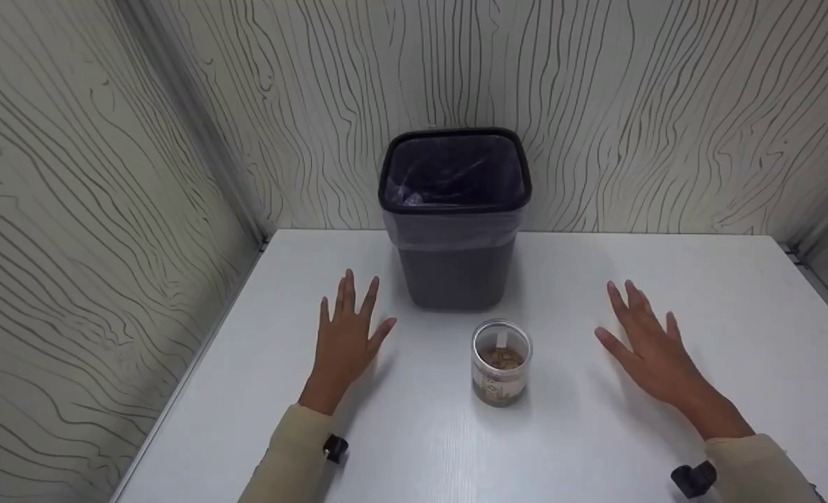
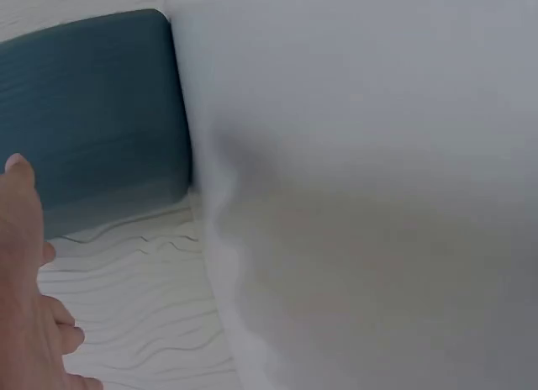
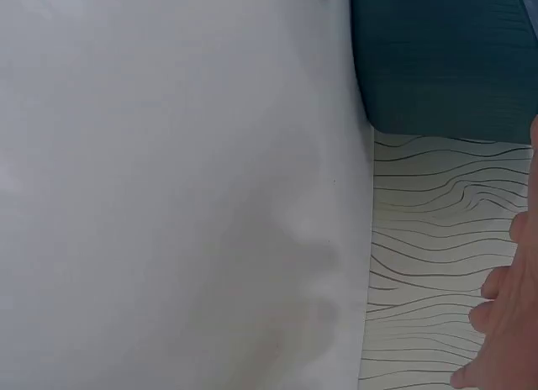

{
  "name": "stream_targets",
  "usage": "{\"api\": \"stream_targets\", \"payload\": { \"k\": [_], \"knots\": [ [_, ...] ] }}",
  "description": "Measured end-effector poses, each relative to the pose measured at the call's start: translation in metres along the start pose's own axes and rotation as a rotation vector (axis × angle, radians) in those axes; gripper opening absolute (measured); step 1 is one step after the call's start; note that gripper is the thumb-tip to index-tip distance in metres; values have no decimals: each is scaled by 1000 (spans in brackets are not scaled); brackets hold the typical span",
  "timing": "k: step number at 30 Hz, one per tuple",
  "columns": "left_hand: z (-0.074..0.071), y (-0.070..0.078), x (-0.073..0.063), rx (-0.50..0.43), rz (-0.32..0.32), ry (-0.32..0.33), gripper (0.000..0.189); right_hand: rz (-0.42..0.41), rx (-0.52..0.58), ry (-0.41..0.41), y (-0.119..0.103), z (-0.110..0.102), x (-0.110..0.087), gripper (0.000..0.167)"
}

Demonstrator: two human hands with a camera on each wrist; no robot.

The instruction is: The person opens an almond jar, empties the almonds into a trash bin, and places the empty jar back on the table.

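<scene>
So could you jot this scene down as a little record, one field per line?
Jar: upright, brown pieces inside
Bin: upright beyond the jar, lined with a bag
Left hand: fingers spread, holding nothing, left of the jar
Right hand: fingers extended, holding nothing, right of the jar
Table: white
Back wall: pale, dark wavy lines

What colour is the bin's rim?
The bin's rim is black, seen best in the head view.

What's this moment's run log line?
left hand: holds nothing; right hand: holds nothing; jar: upright, between hands; lined bin: beyond jar
</scene>
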State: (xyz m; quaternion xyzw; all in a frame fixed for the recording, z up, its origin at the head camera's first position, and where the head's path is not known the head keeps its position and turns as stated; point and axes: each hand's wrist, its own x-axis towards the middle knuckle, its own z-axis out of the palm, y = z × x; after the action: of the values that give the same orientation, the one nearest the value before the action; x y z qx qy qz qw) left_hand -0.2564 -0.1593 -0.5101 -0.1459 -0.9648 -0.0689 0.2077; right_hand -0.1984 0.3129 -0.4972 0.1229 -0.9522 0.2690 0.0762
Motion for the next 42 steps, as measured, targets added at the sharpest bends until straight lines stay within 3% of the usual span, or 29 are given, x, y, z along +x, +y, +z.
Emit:
{"api": "stream_targets", "payload": {
  "k": [5, 16, 22, 27, 32, 35, 42],
  "knots": [
    [-4, 16, 0, -35, 32, 10, 75, 19, 155, -98, -8, 7, -2, 73],
    [-15, 52, -4, -177, 98, 22, 68, -61, 281, -186, -30, 20, -8, 69],
    [-19, 70, -10, -268, 131, -22, 66, -96, 304, -205, -42, 31, -13, 72],
    [-19, 83, -13, -324, 143, -73, 65, -84, 265, -222, -50, 39, -12, 86],
    [-16, 92, -15, -359, 175, -89, 65, -115, 365, -248, -54, 47, -10, 108],
    [-14, 96, -17, -372, 190, -101, 67, -148, 428, -242, -55, 51, -9, 111],
    [-14, 107, -20, -414, 217, -128, 70, -211, 432, -226, -59, 59, -9, 111]
  ]
}}
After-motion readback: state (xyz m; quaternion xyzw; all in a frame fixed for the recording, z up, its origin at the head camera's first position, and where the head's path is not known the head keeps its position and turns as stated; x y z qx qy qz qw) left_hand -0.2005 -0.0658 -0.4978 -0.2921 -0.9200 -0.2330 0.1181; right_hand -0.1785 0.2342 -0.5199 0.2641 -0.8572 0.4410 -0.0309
